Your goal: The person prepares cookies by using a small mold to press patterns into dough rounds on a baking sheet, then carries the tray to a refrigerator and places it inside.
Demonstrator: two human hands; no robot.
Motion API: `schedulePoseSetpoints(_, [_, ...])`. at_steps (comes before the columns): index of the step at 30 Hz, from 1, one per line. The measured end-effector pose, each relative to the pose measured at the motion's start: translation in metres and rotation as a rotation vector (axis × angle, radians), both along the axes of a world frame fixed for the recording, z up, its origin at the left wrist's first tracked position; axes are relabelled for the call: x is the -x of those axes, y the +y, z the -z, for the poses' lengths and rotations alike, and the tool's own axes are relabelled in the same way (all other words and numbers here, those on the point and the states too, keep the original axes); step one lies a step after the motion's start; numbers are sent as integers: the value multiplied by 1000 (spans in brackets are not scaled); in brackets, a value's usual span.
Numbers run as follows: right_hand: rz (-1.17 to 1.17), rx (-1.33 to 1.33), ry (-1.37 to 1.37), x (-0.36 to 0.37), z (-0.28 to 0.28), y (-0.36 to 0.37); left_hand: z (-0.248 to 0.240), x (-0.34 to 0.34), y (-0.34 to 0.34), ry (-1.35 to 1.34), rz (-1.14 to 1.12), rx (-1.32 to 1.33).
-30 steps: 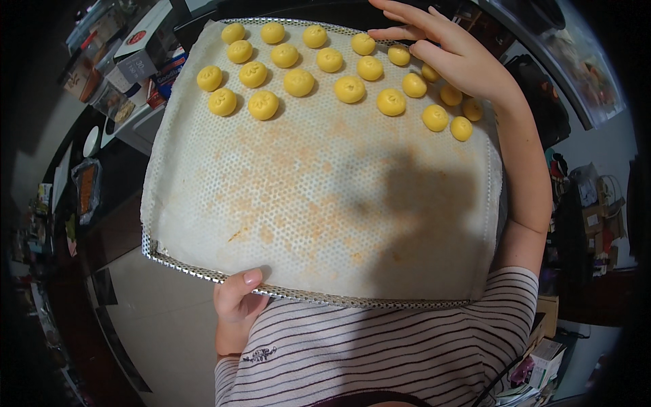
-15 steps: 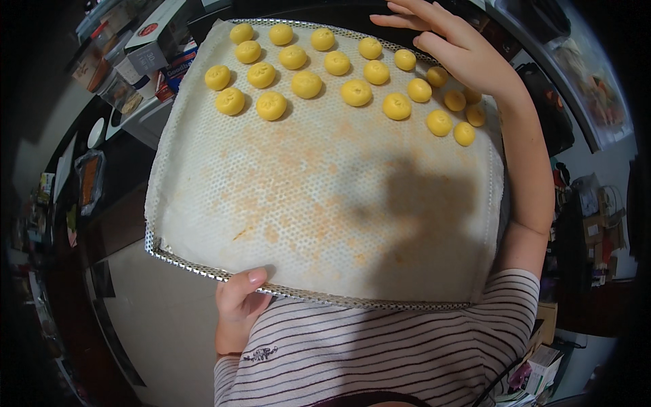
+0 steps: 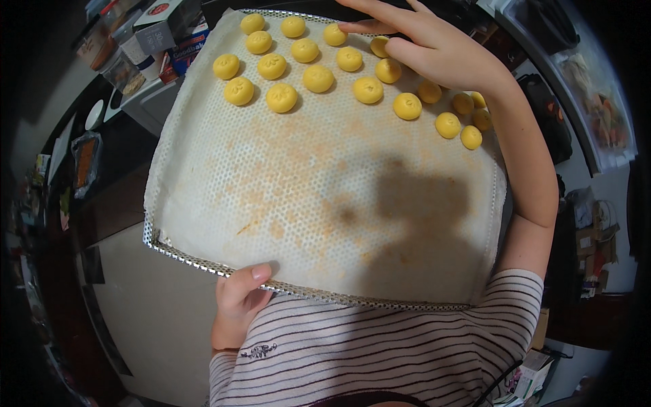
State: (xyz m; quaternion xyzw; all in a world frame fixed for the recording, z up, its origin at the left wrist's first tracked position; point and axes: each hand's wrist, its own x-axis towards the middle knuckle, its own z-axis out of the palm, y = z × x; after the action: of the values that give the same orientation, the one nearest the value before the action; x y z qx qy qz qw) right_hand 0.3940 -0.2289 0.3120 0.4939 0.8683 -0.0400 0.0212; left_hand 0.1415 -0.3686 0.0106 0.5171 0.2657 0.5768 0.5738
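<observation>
A perforated metal tray (image 3: 186, 258) is held in front of my body, lined with a pale, brown-stained sheet (image 3: 285, 197). Several round yellow dough balls (image 3: 319, 79) sit across its far part, some with a pattern pressed into the top. My left hand (image 3: 241, 292) grips the near rim, its thumb over the edge; the fingers beneath are partly hidden. Over the far right part hovers my right hand (image 3: 430, 51), fingers stretched out. One fingertip is at a far dough ball (image 3: 334, 34); whether it touches cannot be told. The hand and arm partly cover other balls.
To the left, a box (image 3: 163, 26) and clear containers (image 3: 122, 71) stand on a counter. A wrapped brown loaf-like item (image 3: 86, 164) lies on the dark surface below. A pale-framed cabinet or fridge (image 3: 597, 115) is at the right.
My right hand has moved left and inward from beyond the far edge to above the dough balls. The tray has tilted or shifted slightly. My left hand keeps its grip.
</observation>
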Motion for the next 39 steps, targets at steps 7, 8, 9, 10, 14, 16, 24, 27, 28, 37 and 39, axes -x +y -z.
schedulePoseSetpoints(7, [89,15,37,-8,5,14,-17,-4,5,177,-45,-98])
schedulePoseSetpoints(8, [74,26,56,-10,6,17,-15,-4,5,176,-41,-105])
schedulePoseSetpoints(9, [60,37,75,-10,8,19,-13,-7,4,110,-51,-50])
schedulePoseSetpoints(10, [119,29,-15,-8,6,17,-13,-7,3,76,-57,-23])
schedulePoseSetpoints(14, [118,18,27,-11,5,18,-11,-2,3,130,-15,-118])
schedulePoseSetpoints(16, [85,13,79,-15,4,21,-7,-2,3,113,8,-129])
schedulePoseSetpoints(24, [55,62,-7,-1,-4,18,-24,-9,3,-36,50,4])
schedulePoseSetpoints(27, [36,64,57,-12,4,36,-29,-7,1,-69,64,37])
schedulePoseSetpoints(28, [38,47,84,-9,2,35,-30,-5,-1,-78,77,32])
schedulePoseSetpoints(37, [-89,115,64,11,3,27,-60,-17,4,-567,234,266])
schedulePoseSetpoints(39, [-148,-74,24,3,9,35,-51,-1,-3,-285,151,215])
